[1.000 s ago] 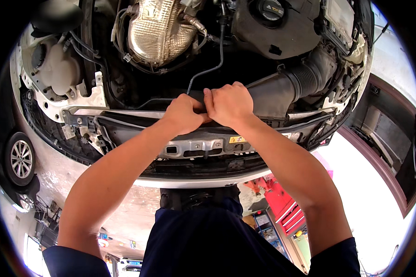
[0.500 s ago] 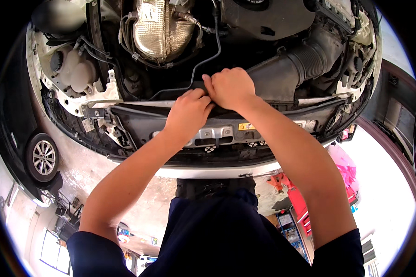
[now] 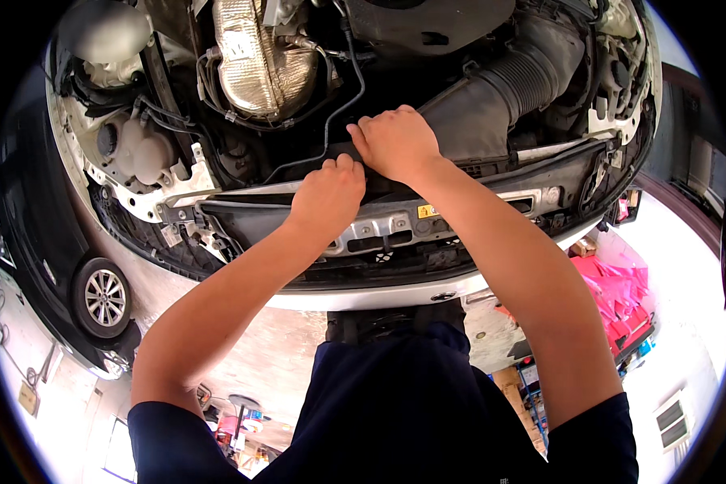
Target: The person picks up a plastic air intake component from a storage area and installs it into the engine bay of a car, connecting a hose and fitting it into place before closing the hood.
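Both of my hands are at the front crossmember (image 3: 258, 211) of a car's engine bay. My left hand (image 3: 329, 198) is closed over its upper edge with the fingers curled down; what they grip is hidden behind it. Just right and a bit farther in, my right hand (image 3: 398, 147) is also closed, its thumb side toward the left hand. It lies beside the black ribbed air intake duct (image 3: 480, 113), and I cannot make out what is in its fingers. A thin black hose (image 3: 355, 97) runs down toward the hands from the engine.
A silver heat shield (image 3: 262, 73) and a black engine cover (image 3: 427, 24) lie farther in. Fluid reservoirs (image 3: 141, 153) sit at the left. A dark car (image 3: 44, 202) stands close by on the left; a red tool cart with pink cloth (image 3: 613, 282) is at the right.
The view has shifted slightly, so the engine bay sits a little farther left. My hands have drawn slightly apart, and both remain closed at the crossmember.
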Motion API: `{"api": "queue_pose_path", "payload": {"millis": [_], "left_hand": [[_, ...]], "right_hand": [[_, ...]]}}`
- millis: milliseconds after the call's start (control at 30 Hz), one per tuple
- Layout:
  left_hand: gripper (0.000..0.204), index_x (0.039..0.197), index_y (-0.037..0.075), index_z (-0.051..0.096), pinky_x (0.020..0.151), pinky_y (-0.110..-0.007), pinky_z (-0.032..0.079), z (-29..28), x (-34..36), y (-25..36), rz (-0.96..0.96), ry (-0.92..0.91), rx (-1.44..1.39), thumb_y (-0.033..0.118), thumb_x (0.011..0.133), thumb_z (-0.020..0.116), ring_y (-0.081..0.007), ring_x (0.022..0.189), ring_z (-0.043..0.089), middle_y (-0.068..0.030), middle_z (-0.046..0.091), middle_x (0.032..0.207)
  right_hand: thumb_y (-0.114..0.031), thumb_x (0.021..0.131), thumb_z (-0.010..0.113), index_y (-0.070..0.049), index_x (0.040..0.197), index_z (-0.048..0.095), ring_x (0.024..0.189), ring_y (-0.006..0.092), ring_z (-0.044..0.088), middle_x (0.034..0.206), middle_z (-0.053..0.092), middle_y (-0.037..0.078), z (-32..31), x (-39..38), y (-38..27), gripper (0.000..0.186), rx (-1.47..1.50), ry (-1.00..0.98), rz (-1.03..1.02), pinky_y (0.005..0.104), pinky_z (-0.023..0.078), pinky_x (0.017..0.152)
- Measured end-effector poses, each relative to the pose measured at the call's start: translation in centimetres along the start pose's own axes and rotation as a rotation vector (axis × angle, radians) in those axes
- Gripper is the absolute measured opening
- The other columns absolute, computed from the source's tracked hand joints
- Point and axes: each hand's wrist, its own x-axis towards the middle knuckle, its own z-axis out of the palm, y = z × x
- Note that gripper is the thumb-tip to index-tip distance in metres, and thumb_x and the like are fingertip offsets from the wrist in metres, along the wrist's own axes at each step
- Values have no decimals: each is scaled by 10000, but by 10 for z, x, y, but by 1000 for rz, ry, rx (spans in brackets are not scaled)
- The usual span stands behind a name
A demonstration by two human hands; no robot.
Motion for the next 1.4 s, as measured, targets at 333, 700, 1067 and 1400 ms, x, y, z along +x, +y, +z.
{"api": "queue_pose_path", "payload": {"millis": [333,700,1067,1400], "left_hand": [[222,842,-22,555,710,-410,519,0,-5,4,-161,96,-363,174,946,569,-344,785,620,-175,580,824],[307,733,17,639,931,-405,401,4,-3,33,-504,150,-275,255,917,578,-312,809,618,-151,672,777],[351,797,-30,693,916,-459,423,0,16,63,-928,166,-330,224,929,489,-347,1021,554,-186,657,987],[293,900,-31,613,758,-528,450,-48,-7,61,-675,319,-372,192,961,433,-464,926,585,-270,630,887]], "right_hand": [[-303,969,462,-89,708,672,632,280,656,660,670,111,-8,2,-1,397,60,-59,75,398,477,720],[-286,919,523,-59,632,681,584,302,646,627,659,137,-2,1,-2,398,57,44,42,409,511,683],[-289,920,498,-50,715,703,730,314,686,779,701,164,-9,-2,-1,375,103,37,53,430,529,726],[-310,886,555,-82,833,731,836,282,690,879,713,126,-3,-7,9,293,84,17,-17,430,514,765]]}}
